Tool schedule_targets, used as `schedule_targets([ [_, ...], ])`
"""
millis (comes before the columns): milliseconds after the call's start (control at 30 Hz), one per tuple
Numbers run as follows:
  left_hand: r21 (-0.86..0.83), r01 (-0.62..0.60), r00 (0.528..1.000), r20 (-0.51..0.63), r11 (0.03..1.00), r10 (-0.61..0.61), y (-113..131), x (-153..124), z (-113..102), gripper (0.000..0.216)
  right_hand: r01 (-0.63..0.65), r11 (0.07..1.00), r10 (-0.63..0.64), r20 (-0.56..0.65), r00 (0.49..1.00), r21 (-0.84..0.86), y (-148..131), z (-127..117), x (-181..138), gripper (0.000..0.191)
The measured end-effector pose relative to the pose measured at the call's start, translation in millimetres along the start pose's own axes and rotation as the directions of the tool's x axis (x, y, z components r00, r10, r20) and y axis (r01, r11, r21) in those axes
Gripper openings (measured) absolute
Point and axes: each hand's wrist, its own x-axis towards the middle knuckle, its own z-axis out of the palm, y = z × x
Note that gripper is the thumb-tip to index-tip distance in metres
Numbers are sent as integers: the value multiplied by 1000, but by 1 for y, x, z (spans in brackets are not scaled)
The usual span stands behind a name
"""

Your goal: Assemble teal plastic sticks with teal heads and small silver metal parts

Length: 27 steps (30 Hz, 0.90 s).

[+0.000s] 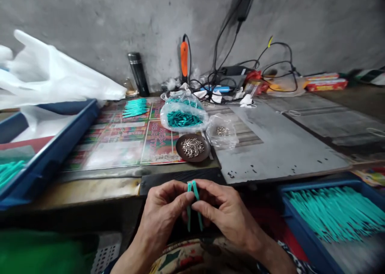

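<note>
My left hand [161, 214] and my right hand [227, 212] meet at the bottom centre, fingers pinched together around two thin teal plastic strips [194, 206] held upright side by side. Both hands grip the strips near their upper ends. Just beyond them on the table sits a small dark dish [192, 147] filled with tiny silver metal pieces. A clear bag of teal pieces [183, 115] lies behind the dish.
A blue tray [303, 234] at the right holds several long teal strips. Another blue tray [51, 149] stands at the left under white plastic sheeting [51, 75]. A small clear bag [222, 131], a black flask [138, 73], an orange tool [184, 59] and tangled cables [240, 71] line the wall.
</note>
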Motion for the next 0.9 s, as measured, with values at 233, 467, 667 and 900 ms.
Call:
schedule_targets([
  [233,-116,0,1000,-27,993,-3,-9,-2,-3,26,54,998,-55,-42,998,-33,3,13,3,29],
  [467,-182,-18,999,-29,983,13,-15,-2,-5,23,39,998,-42,-63,997,-53,3,17,1,32],
  [667,-190,-31,999,-38,981,25,-16,-2,-7,21,44,997,-49,-76,996,-67,2,18,3,35],
  [900,-198,-31,999,-17,980,28,-18,-2,-6,20,36,999,-39,-88,995,-40,4,18,1,36],
])
